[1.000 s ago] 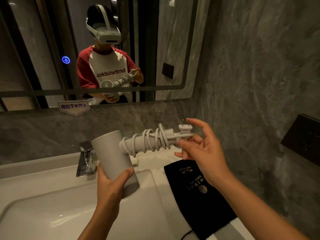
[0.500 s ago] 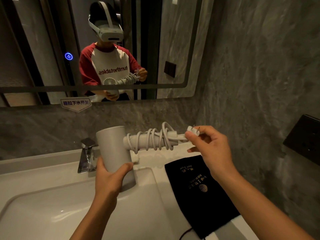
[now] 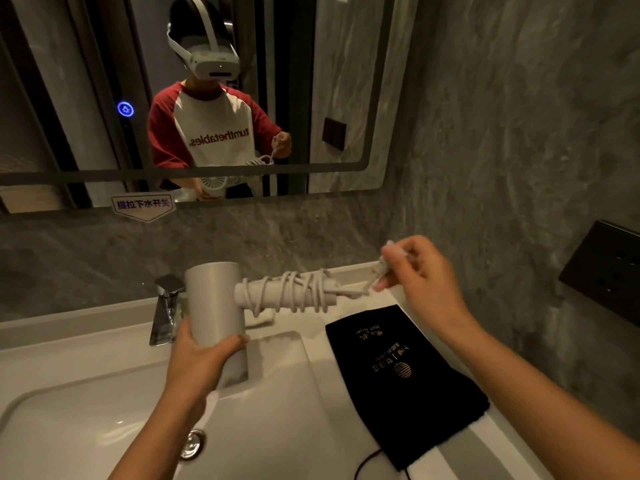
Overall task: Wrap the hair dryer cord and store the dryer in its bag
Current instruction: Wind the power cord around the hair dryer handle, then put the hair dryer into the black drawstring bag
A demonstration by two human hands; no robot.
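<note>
Left hand (image 3: 204, 358) clamps hair dryer (image 3: 216, 306) barrel above sink (image 3: 86, 393), handle out sideways for winding. Right hand (image 3: 420, 275) pinches plug (image 3: 386, 263), keeping cord (image 3: 291, 294) coils taut on handle. Black storage bag (image 3: 405, 379) flat on counter, just beside, unopened.

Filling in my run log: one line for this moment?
left hand grips dryer | cord coiled on handle | right hand pinches plug | bag flat on counter
</note>
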